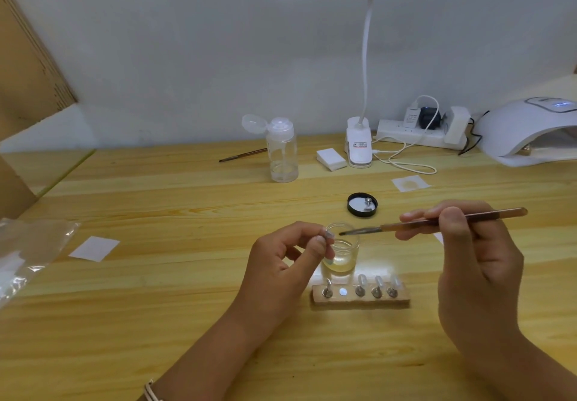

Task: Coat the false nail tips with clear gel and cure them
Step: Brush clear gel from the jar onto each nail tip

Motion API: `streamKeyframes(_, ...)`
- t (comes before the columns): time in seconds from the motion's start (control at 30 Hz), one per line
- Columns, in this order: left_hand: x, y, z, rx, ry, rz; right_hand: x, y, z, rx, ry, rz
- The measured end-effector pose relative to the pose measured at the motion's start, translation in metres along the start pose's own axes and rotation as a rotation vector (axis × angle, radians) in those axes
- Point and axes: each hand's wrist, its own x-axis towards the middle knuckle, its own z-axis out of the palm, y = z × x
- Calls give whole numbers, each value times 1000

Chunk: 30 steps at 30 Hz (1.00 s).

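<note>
The left hand (288, 255) is pinching a nail tip (328, 234) just beside the jar (349, 258). The right hand (471, 251) is gripping a brush (406, 226), its bristles hovering over the jar's mouth. A shallow layer of clear gel is sitting in the jar. Just in front of it, a block (359, 303) is carrying four pegs, at least three bearing tips. Behind the jar, an upturned lid (350, 206) is holding a metal peg (369, 203).

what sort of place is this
Probably a small nail-art workstation, home or studio. Signs: a nail curing lamp at far right, a wooden holder of false nail tips, and an open gel jar, with the right hand holding a brush over it and the left hand pinching a nail tip.
</note>
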Motion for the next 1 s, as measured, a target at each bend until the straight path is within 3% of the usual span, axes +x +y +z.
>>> streamKeyframes(0.13,-1,0,1,6,-10,-4,-2,-1,4,-1,-87,-55)
streamKeyframes(0.33,-1,2,0,-52,-4,0,0,1,0,17,7,22)
streamKeyframes(0.53,-1,2,1,-62,-10,-5,-1,0,2,22,-65,-32)
streamKeyframes(1.0,1,9,-9,-33,21,20,4,5,-3,0,-3,-4)
